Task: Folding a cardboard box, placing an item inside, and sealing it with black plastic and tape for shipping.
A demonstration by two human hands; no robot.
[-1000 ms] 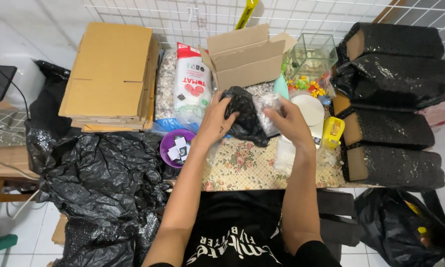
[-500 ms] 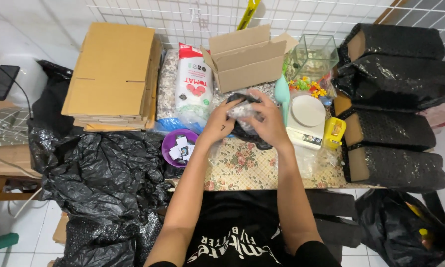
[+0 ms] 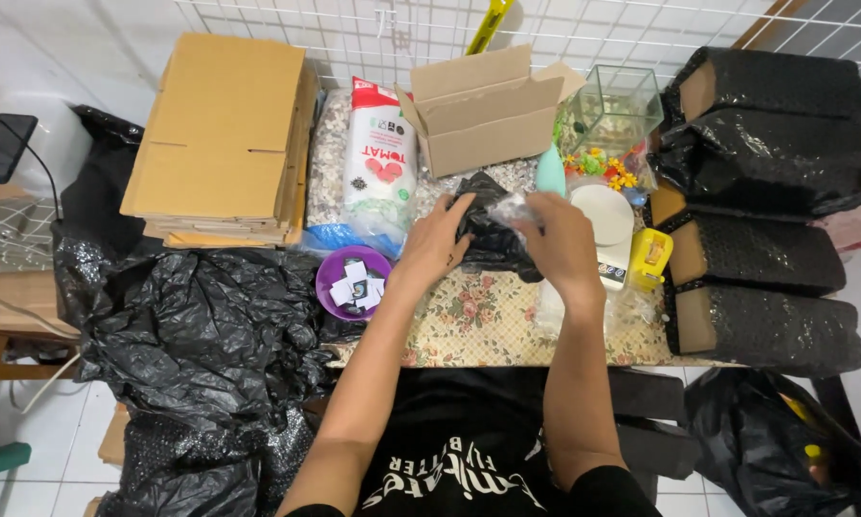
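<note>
Centre frame: my left hand [image 3: 437, 244] grips the crumpled black plastic bag [image 3: 492, 235], steadying it; my right hand [image 3: 566, 241] pinches a clear plastic packet [image 3: 513, 207] against it.

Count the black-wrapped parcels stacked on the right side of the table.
4: top parcel by the wire grid, second parcel below, third parcel beside the yellow item, fourth parcel nearest. Others may be hidden.

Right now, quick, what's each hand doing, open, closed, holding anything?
Left hand: closed on the crumpled black plastic bag.
Right hand: closed on a small clear plastic packet at the bag's top.
</note>
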